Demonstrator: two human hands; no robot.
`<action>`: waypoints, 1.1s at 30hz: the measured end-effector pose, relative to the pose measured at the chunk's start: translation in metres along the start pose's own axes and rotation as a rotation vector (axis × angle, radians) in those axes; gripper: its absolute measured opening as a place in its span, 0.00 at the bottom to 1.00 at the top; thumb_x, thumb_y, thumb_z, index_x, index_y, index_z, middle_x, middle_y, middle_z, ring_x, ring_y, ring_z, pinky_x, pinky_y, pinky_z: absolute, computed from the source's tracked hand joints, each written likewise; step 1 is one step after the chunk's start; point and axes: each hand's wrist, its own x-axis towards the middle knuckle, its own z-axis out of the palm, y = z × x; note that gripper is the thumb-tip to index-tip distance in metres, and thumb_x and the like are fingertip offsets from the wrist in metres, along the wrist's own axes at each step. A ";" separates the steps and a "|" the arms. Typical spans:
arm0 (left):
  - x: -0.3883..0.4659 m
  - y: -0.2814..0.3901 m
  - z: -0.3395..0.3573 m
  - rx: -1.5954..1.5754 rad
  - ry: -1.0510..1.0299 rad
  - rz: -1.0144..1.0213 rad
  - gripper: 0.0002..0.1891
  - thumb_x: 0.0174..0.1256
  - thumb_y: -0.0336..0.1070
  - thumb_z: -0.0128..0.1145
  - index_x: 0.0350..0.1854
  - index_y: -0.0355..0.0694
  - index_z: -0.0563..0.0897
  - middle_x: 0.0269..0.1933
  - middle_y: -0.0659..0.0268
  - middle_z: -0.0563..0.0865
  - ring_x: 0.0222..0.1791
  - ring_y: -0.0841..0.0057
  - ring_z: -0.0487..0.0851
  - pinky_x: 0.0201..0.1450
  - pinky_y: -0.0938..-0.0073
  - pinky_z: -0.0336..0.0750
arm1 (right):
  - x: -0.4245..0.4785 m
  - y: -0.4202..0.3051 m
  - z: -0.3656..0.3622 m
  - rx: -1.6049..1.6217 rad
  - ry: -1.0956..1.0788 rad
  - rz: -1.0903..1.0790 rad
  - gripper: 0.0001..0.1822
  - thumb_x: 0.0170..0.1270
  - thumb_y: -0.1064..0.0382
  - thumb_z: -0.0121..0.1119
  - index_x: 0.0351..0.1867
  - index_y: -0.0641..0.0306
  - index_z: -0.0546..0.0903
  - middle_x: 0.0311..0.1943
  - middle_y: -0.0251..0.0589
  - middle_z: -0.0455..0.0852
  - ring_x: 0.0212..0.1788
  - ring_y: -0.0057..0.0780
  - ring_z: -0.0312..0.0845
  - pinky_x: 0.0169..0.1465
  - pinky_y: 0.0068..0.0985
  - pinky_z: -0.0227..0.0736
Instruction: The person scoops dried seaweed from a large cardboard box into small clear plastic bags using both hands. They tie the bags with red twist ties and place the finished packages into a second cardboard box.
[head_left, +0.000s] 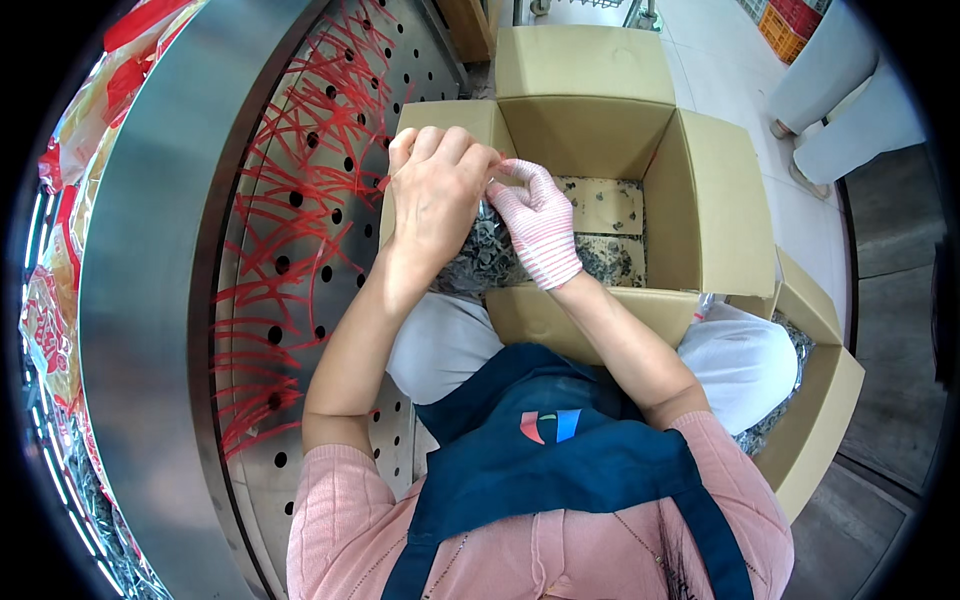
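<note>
A clear plastic bag (484, 259) of dark, curled dried pieces, which look like black fungus, hangs over the near left side of an open cardboard box (592, 139). My bare left hand (439, 180) is closed at the top of the bag, its fingertips mostly hidden. A bit of red tie (501, 157) shows between the two hands. My right hand (536, 221), in a pink-and-white striped glove, pinches at the gathered neck of the bag with thumb and fingers. Loose dark bits lie on the box bottom (615, 206).
Many red ties (300, 195) lie across a perforated metal panel (394, 82) on the left, beside a steel edge (150, 300). Another cardboard box (817, 420) with dark bagged goods stands at right. A person's legs (832, 105) and an orange crate (784, 34) are beyond.
</note>
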 end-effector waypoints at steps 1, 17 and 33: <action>-0.001 0.001 -0.001 0.031 0.006 -0.008 0.05 0.55 0.36 0.69 0.32 0.48 0.85 0.34 0.71 0.80 0.40 0.70 0.77 0.52 0.65 0.65 | 0.000 0.000 0.000 -0.027 0.001 -0.008 0.17 0.67 0.72 0.63 0.56 0.69 0.77 0.36 0.44 0.90 0.40 0.20 0.85 0.45 0.20 0.78; -0.008 -0.006 0.001 0.040 0.010 0.026 0.04 0.55 0.34 0.67 0.32 0.46 0.85 0.34 0.70 0.81 0.40 0.71 0.78 0.53 0.66 0.65 | -0.007 0.003 0.004 -0.018 -0.043 -0.046 0.18 0.67 0.73 0.62 0.58 0.67 0.77 0.35 0.40 0.89 0.38 0.15 0.81 0.44 0.18 0.76; 0.011 -0.005 -0.101 -1.139 0.690 -0.586 0.05 0.75 0.29 0.52 0.47 0.34 0.77 0.36 0.57 0.89 0.29 0.79 0.83 0.33 0.80 0.78 | -0.006 -0.003 0.000 0.042 -0.059 0.042 0.23 0.71 0.72 0.58 0.65 0.74 0.71 0.41 0.51 0.90 0.46 0.28 0.86 0.55 0.24 0.79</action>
